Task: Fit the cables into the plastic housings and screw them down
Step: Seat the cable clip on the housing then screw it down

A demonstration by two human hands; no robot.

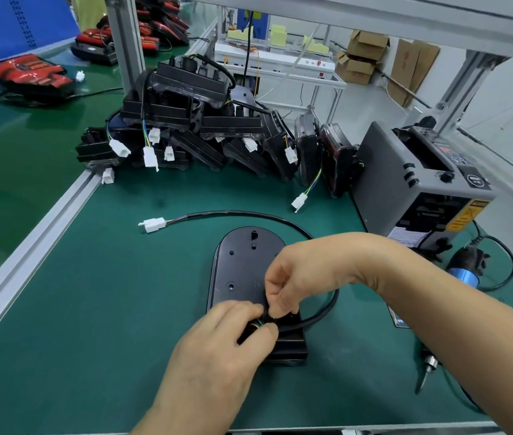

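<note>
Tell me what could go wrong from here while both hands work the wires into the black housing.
Both the left hand and right hand pinch the thin coloured wires at the black oval plastic housing's near end; they could get kinked or trapped.
The black sheathed cable loops off the housing's right side and may spring back, tugging the wires out.
The metal-tipped electric screwdriver lies beside the right forearm; a sweep could knock it.
</note>
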